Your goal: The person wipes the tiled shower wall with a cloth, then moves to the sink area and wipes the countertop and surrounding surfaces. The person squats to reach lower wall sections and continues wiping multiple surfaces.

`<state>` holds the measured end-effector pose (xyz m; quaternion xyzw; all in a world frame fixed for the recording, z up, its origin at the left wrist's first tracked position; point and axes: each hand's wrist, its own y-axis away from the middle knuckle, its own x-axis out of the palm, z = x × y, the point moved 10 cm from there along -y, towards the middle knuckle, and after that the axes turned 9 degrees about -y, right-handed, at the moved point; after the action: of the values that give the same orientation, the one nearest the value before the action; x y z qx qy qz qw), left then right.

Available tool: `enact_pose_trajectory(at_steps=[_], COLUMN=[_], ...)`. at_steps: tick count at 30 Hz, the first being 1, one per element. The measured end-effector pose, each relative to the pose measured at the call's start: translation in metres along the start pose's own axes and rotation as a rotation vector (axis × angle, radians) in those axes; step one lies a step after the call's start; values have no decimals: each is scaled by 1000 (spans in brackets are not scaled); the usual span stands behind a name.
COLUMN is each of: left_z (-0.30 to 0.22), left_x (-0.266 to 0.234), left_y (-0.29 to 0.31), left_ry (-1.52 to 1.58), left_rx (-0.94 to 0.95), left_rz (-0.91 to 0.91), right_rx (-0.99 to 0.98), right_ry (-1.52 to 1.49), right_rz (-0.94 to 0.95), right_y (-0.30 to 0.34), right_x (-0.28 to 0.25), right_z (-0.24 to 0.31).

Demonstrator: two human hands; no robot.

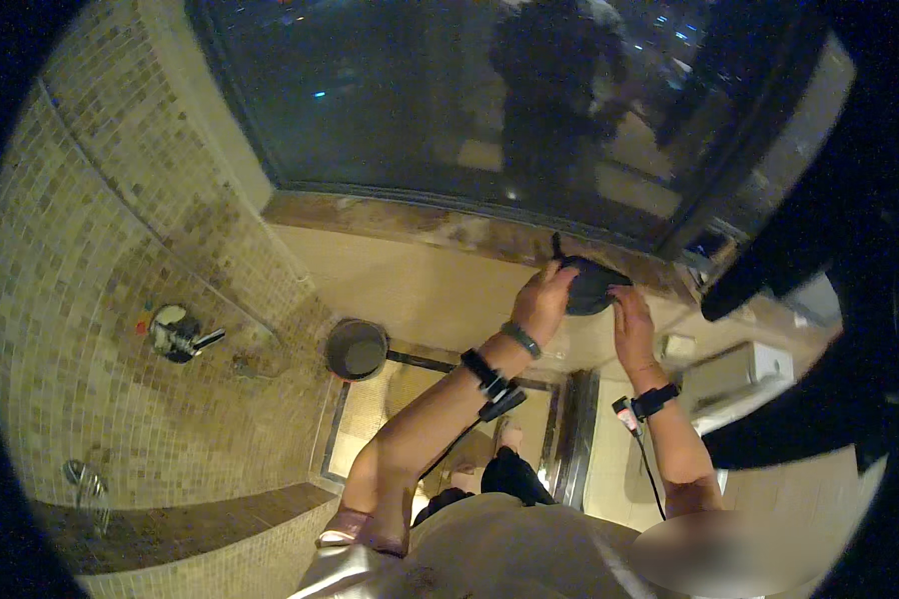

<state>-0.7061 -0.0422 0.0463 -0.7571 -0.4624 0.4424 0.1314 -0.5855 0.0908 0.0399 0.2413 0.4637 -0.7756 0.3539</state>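
Note:
Between my two hands, in front of the window ledge, is a dark, flat, rounded object [594, 288] with a thin stub sticking up at its left end; its kind cannot be made out. My left hand [543, 303] grips its left side, thumb and fingers closed on the edge. On the opposite side, my right hand [632, 321] pinches the right edge with bent fingers. Both wrists carry black straps with small devices and cables, and the left one also has a grey band [521, 339].
A large dark window [390, 110] reflects a figure, above a brown stone ledge [400, 216]. Mosaic tiles [90, 260] with a chrome shower valve [176, 334] cover the left wall. A dark bucket [357, 350] stands below. A white toilet tank [744, 371] is at right.

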Motion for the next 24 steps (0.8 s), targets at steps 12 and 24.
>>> enact_pose_trajectory(at_steps=[12,24], left_z=[170,297], left_x=[134,-16], left_y=[-6,-6], left_ry=[-750,-884], left_rx=[-129,-584], left_rz=[275,232], right_rx=[1,-394], right_ry=[79,-37], right_rz=[503,694], right_y=[-53,-141], right_x=[193,293], right_z=[-106,90])
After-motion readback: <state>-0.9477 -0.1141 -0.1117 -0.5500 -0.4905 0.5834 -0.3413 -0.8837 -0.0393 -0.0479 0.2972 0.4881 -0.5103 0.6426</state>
